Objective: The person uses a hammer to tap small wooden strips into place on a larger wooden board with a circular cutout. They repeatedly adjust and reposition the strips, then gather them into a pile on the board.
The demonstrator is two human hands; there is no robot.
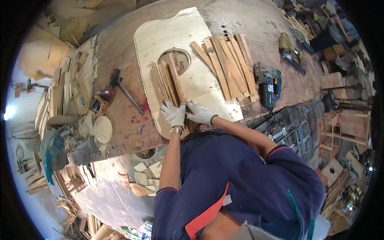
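A bunch of narrow wooden strips (163,86) lies lengthwise on a pale plywood panel (158,40), crossing part of the panel's round cutout. My left hand (174,115), in a white knit glove with a watch at the wrist, closes on the near ends of these strips. Close beside it, my right hand (201,113), gloved the same way, reaches in from the right. Its fingers are stretched toward the nearest strip end, with a gap between thumb and forefinger. A second, looser group of wooden strips (228,66) is fanned across the panel's right side.
To the right of the panel lies a jigsaw (269,86), with a green nail gun (290,54) beyond it. A red-and-black drill (110,86) and a metal-shafted tool (131,98) rest left. A round wood disc (103,129) lies near the workbench's (128,140) front left.
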